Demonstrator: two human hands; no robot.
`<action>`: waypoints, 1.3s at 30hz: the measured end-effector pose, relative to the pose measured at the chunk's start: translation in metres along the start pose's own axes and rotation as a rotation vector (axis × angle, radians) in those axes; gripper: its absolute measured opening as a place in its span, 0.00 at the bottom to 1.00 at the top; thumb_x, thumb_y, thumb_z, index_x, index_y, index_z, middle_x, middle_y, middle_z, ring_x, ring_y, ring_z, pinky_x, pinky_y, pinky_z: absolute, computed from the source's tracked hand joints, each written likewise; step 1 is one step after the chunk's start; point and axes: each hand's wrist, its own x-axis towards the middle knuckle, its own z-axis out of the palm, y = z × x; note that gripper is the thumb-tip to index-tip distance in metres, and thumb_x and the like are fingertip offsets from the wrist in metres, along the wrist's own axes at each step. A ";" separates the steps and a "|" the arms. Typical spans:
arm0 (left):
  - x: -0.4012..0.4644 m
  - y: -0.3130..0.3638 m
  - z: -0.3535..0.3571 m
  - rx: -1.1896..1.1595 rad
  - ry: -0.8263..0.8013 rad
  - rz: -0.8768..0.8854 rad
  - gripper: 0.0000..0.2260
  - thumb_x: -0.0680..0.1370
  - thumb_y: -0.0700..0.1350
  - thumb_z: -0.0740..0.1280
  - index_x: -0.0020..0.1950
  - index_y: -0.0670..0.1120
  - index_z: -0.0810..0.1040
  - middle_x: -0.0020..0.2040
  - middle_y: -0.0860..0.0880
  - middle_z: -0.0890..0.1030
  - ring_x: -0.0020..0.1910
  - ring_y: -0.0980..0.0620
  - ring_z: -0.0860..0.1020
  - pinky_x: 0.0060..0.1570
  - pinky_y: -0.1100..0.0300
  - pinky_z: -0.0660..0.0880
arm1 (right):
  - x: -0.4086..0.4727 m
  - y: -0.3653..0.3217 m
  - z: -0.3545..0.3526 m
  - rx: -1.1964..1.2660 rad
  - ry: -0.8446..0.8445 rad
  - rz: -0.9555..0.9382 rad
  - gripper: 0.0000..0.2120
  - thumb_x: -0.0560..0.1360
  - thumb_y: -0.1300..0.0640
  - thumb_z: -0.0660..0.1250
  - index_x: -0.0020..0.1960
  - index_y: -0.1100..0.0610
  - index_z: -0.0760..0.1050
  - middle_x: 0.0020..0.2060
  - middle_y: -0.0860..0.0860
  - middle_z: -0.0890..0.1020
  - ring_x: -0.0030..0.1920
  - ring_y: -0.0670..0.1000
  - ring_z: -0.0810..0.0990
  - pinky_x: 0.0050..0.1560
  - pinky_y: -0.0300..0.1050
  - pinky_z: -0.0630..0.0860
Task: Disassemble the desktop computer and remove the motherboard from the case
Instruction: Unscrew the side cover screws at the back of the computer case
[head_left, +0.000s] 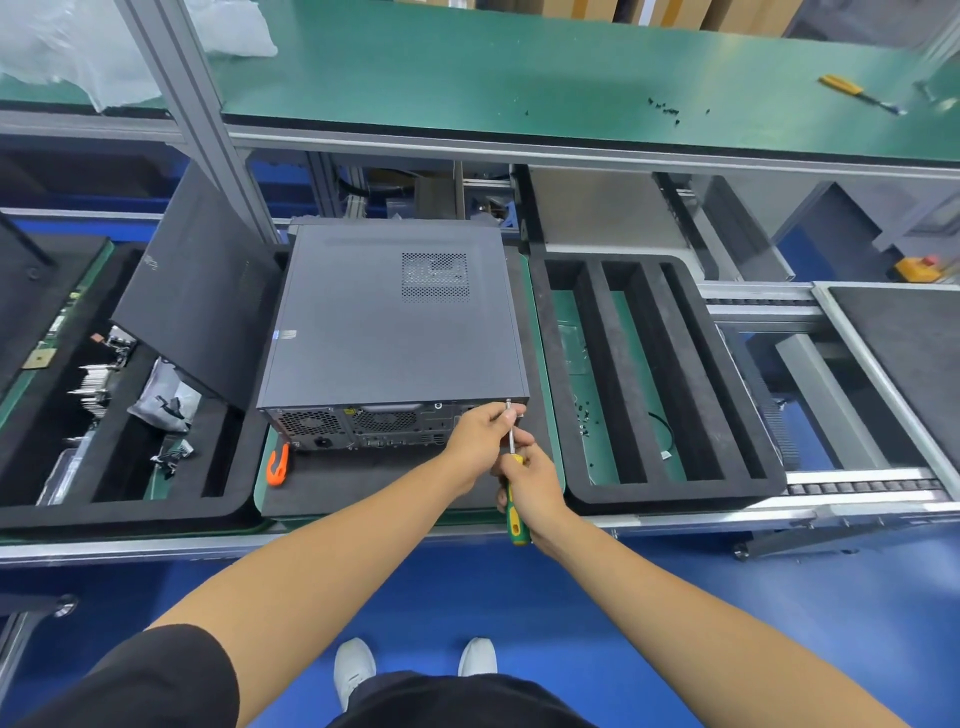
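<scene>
At case (395, 317) rear: right hand (527, 480) grips screwdriver (514, 499); left hand (480, 434) pinches shaft.

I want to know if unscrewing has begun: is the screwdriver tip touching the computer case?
Touching. The head view shows the screwdriver tip meeting the computer case at its rear top corner, the left hand pinching the shaft.

Even, bright overhead lighting is seen; shadows are soft. Straight edges are bowed toward the frame borders by wide-angle distortion. The upper left appears slightly overexposed.
</scene>
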 end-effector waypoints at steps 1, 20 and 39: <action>0.001 0.001 -0.001 0.008 -0.017 -0.006 0.12 0.86 0.49 0.58 0.64 0.53 0.79 0.46 0.53 0.87 0.50 0.52 0.84 0.48 0.52 0.82 | 0.000 0.000 -0.001 0.004 0.009 -0.002 0.17 0.81 0.65 0.59 0.62 0.46 0.73 0.37 0.51 0.81 0.29 0.50 0.74 0.29 0.45 0.74; 0.002 -0.005 0.015 -0.260 0.234 -0.081 0.07 0.78 0.40 0.73 0.52 0.39 0.80 0.43 0.42 0.86 0.39 0.50 0.86 0.38 0.58 0.83 | -0.005 0.017 -0.027 0.211 -0.233 0.349 0.21 0.84 0.49 0.53 0.57 0.63 0.78 0.45 0.61 0.86 0.42 0.59 0.86 0.38 0.49 0.82; 0.008 -0.004 0.017 -0.321 0.223 -0.134 0.05 0.80 0.39 0.70 0.54 0.37 0.80 0.39 0.44 0.86 0.34 0.51 0.84 0.41 0.53 0.84 | -0.002 0.018 -0.018 0.161 -0.007 0.129 0.09 0.78 0.60 0.65 0.42 0.61 0.80 0.33 0.61 0.81 0.30 0.55 0.81 0.33 0.47 0.80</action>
